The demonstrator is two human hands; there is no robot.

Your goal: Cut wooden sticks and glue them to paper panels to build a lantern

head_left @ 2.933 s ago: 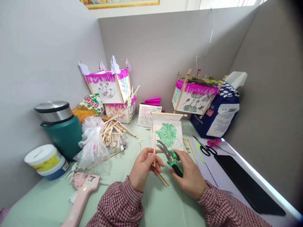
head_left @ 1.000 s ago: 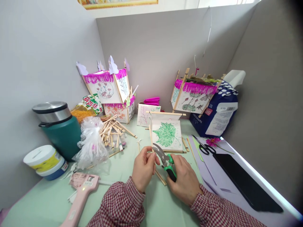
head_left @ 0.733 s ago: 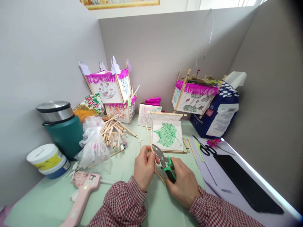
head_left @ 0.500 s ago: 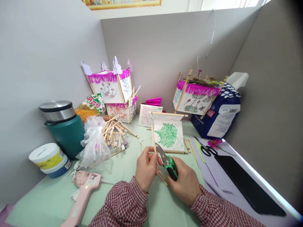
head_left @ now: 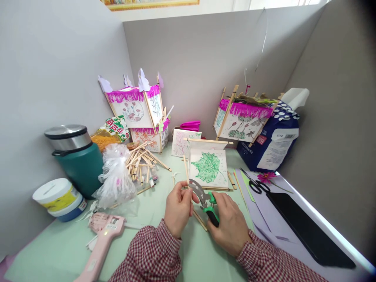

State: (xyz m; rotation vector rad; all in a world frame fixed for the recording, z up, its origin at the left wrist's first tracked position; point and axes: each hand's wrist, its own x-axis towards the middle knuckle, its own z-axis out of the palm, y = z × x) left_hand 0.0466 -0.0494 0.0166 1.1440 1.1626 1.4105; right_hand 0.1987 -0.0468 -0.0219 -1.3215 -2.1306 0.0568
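- Head-worn view, facing forward and down across the counter (head_left: 201, 260).
- It looks from above and behind the left hand (head_left: 178, 207) at six o'clock and right hand (head_left: 229, 223) at five, both near.
- Wide, it reaches the back panel (head_left: 199, 58) at twelve.

Pinches a thin wooden stick (head_left: 185, 167), slightly tilted, in the left hand (head_left: 177, 209). Grips green-handled pruners (head_left: 212, 213) in the right hand (head_left: 230, 223), with the curved blades (head_left: 197, 188) right at the stick. Has a white panel (head_left: 217, 181) with a green leaf drawing (head_left: 206, 167) just beyond both hands on the pale green table (head_left: 205, 260). Has a heap of sticks (head_left: 142, 161) and a pink glue gun (head_left: 102, 241) off to the left, and black scissors (head_left: 255, 186) beside a pink flower (head_left: 266, 177) to the right.
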